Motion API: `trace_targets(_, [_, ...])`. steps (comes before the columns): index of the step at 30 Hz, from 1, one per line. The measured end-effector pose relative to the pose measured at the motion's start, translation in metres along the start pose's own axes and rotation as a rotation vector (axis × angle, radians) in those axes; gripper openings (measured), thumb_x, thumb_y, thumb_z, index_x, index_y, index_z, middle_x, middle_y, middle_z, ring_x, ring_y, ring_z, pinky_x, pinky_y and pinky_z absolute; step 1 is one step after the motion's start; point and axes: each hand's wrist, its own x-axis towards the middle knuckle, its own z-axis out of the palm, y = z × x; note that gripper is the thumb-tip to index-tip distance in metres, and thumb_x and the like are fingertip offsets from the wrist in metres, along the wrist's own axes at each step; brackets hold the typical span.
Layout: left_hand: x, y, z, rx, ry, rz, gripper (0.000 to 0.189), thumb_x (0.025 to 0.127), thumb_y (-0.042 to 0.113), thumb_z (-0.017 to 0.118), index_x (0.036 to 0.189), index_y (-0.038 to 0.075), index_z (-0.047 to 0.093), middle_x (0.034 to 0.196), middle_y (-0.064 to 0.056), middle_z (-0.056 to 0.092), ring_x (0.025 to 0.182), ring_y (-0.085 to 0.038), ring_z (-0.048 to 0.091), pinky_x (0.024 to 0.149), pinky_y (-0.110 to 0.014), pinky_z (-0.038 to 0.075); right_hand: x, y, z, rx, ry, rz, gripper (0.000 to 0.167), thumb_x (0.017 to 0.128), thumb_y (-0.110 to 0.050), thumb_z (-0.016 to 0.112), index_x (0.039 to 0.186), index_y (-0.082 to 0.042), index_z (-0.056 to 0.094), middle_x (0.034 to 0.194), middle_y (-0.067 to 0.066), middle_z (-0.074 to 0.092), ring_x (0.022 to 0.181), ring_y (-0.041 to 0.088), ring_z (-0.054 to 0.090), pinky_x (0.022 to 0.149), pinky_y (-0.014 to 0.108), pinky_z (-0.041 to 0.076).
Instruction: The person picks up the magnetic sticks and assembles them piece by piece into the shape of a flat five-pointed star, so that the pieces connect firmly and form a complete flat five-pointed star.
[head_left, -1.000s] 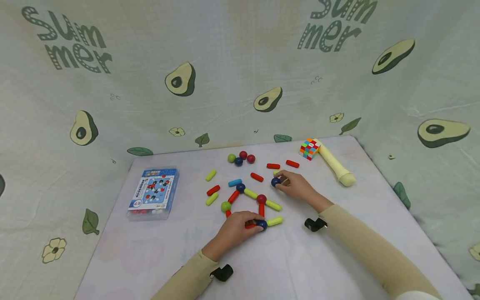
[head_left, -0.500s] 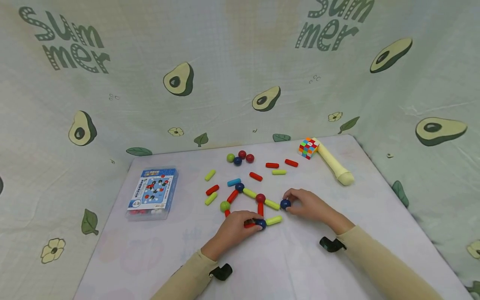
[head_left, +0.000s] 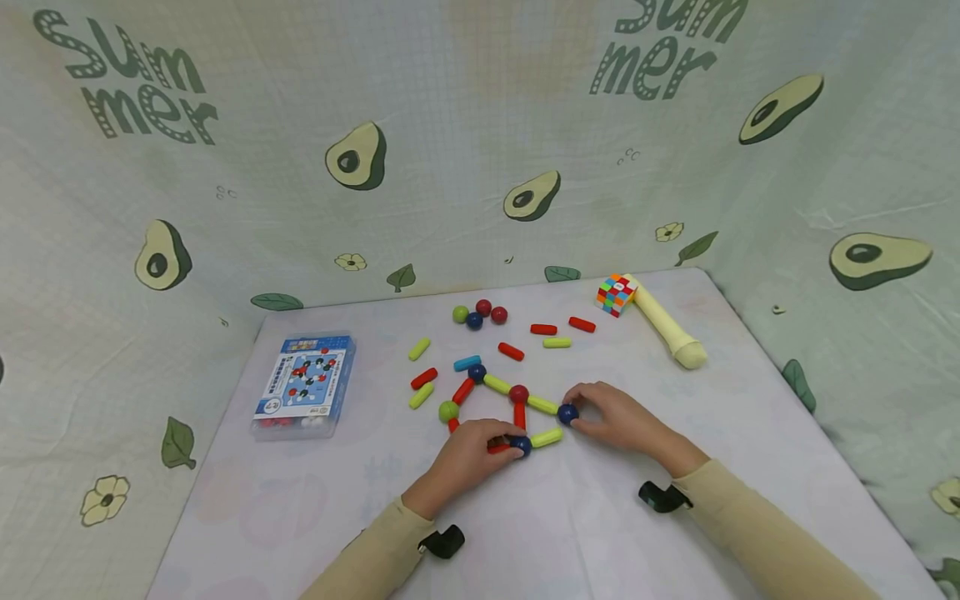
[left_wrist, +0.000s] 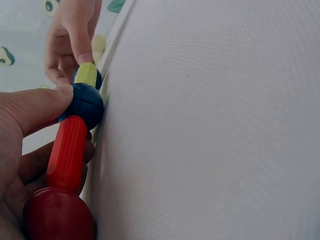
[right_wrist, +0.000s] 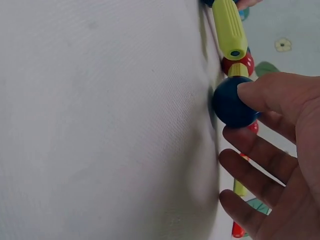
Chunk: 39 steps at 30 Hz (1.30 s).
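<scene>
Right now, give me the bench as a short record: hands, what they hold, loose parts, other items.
left hand: pinches near blue ball
near rod: yellow-green, extends from near blue ball, far end free
right hand: pinches right blue ball
right rod: yellow-green, runs from red ball to right blue ball; fully seated or not, unclear
loose balls: four; two red, one green, one blue
loose red rods: four visible
kit box: left side of table
puzzle cube: far right
</scene>
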Motion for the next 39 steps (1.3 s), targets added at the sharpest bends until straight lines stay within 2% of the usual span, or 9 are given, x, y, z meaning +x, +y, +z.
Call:
trace_targets(5, [0.001,0.001,-0.002,0.0,0.001,0.003,0.031,0.091,0.035,0.078,0.122,0.029,0.075,0.108,0.017,0.07,0.093,-0.003,0.059,0.085,-0.023,0.052,0.0,-0.004,0.002,0.027,-0.008,0.008,0.047,0.088,-0.028,0.081,0.13,-0.018,0.062,0.115,-0.007,0.063,0.109,0.016,0.057,0.099,0.045,0.049])
trace_targets(8, [0.0,0.001,-0.003,-0.004,0.003,0.004,0.031,0.092,0.034,0.078,0.122,0.029,0.075,0.108,0.016,0.071,0.093,-0.002,0.059,0.085,-0.023,0.052,0.001,-0.008,0.004,0.015,-0.01,0.004,0.06,0.084,-0.035,0.085,0.135,-0.017,0.06,0.117,-0.006,0.063,0.111,0.017,0.055,0.099,0.047,0.048])
trace_targets(11, [0.0,0.001,-0.003,-0.007,0.001,0.003,0.03,0.092,0.034,0.077,0.121,0.028,0.075,0.108,0.016,0.071,0.092,-0.003,0.059,0.084,-0.023,0.053,0.003,-0.011,0.008,-0.03,0.001,0.006,0.065,0.082,-0.04,0.085,0.137,-0.017,0.059,0.117,-0.005,0.062,0.111,0.018,0.054,0.098,0.046,0.048])
trace_targets(17, [0.002,0.001,-0.001,-0.004,-0.005,0.006,0.031,0.092,0.035,0.077,0.122,0.028,0.075,0.108,0.016,0.07,0.091,-0.002,0.058,0.084,-0.022,0.052,0.005,-0.014,0.013,-0.087,0.018,0.026,0.063,0.083,-0.04,0.084,0.137,-0.016,0.059,0.113,-0.005,0.061,0.107,0.018,0.053,0.095,0.044,0.049])
trace_targets(20, [0.002,0.001,-0.001,-0.008,-0.005,0.007,0.03,0.091,0.034,0.078,0.121,0.028,0.075,0.107,0.016,0.07,0.09,-0.002,0.058,0.083,-0.022,0.052,0.004,-0.013,0.013,-0.079,0.015,0.028,0.059,0.084,-0.035,0.084,0.134,-0.015,0.06,0.114,-0.004,0.062,0.108,0.018,0.054,0.096,0.045,0.049])
trace_targets(25, [0.001,0.001,-0.001,-0.015,-0.003,0.002,0.03,0.091,0.033,0.078,0.121,0.029,0.075,0.106,0.016,0.07,0.09,-0.002,0.057,0.082,-0.022,0.052,0.003,-0.011,0.01,-0.047,0.004,0.014,0.043,0.087,-0.024,0.082,0.124,-0.014,0.063,0.115,-0.003,0.064,0.11,0.019,0.057,0.099,0.046,0.049])
trace_targets(28, [0.001,0.001,-0.001,-0.013,0.001,0.004,0.03,0.091,0.033,0.078,0.121,0.028,0.075,0.108,0.016,0.07,0.091,-0.002,0.058,0.083,-0.022,0.052,0.002,-0.011,0.009,-0.023,0.003,-0.003,0.039,0.087,-0.023,0.082,0.121,-0.014,0.065,0.114,-0.003,0.064,0.109,0.019,0.058,0.099,0.046,0.049])
trace_targets(34, [0.001,0.0,-0.001,-0.016,0.013,0.015,0.031,0.092,0.034,0.078,0.122,0.029,0.075,0.109,0.016,0.071,0.092,-0.002,0.059,0.084,-0.023,0.052,0.0,-0.012,0.008,0.007,-0.002,-0.023,0.042,0.087,-0.025,0.083,0.123,-0.015,0.064,0.116,-0.005,0.063,0.11,0.017,0.058,0.1,0.046,0.049])
trace_targets(39, [0.001,-0.001,0.0,-0.011,0.017,0.026,0.031,0.092,0.035,0.077,0.122,0.029,0.075,0.111,0.015,0.071,0.095,-0.002,0.06,0.086,-0.024,0.053,0.0,-0.013,0.009,0.0,-0.013,-0.059,0.051,0.084,-0.021,0.085,0.129,-0.019,0.06,0.132,0.0,0.055,0.124,0.023,0.053,0.105,0.052,0.045])
